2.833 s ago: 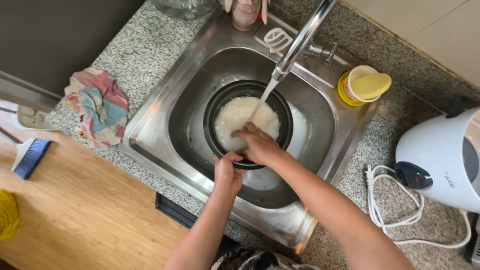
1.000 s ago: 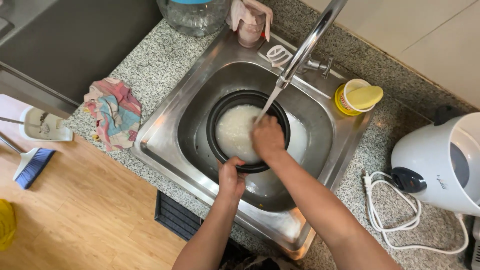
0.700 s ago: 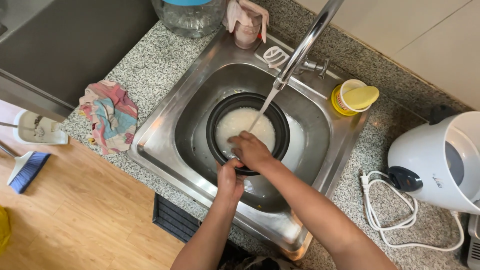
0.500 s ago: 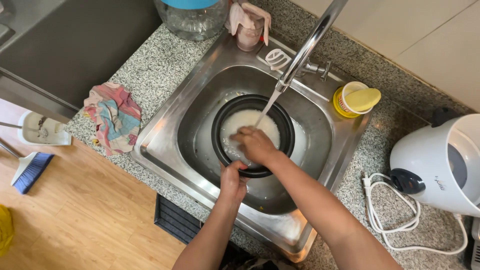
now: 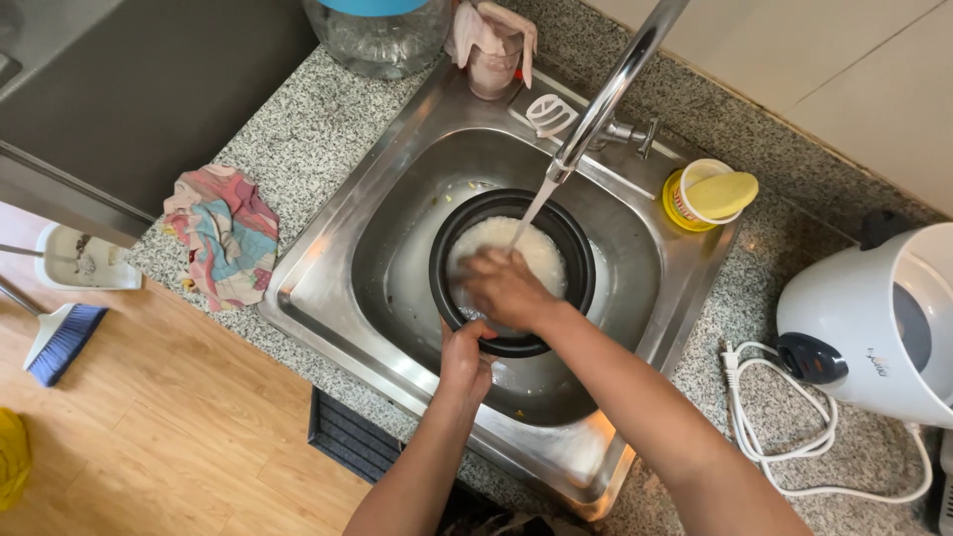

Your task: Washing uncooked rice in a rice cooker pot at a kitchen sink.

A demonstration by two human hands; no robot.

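Observation:
A black round pot (image 5: 584,260) stands in the steel sink (image 5: 328,278), filled with milky water and white rice (image 5: 541,253). A thin stream of water from the chrome tap (image 5: 608,94) runs into it. My left hand (image 5: 465,357) grips the near rim of the pot. My right hand (image 5: 504,288) reaches down inside the pot, fingers in the rice and water.
A crumpled colourful cloth (image 5: 223,236) lies on the granite counter left of the sink. A yellow tub with a sponge (image 5: 707,194) sits at the right rim. A white kettle (image 5: 879,323) and its coiled cord (image 5: 769,417) are at right. A large water bottle (image 5: 377,30) stands behind.
My right hand has shifted around inside the pot, from its far side toward the near left. My left hand has stayed on the rim and the water keeps running.

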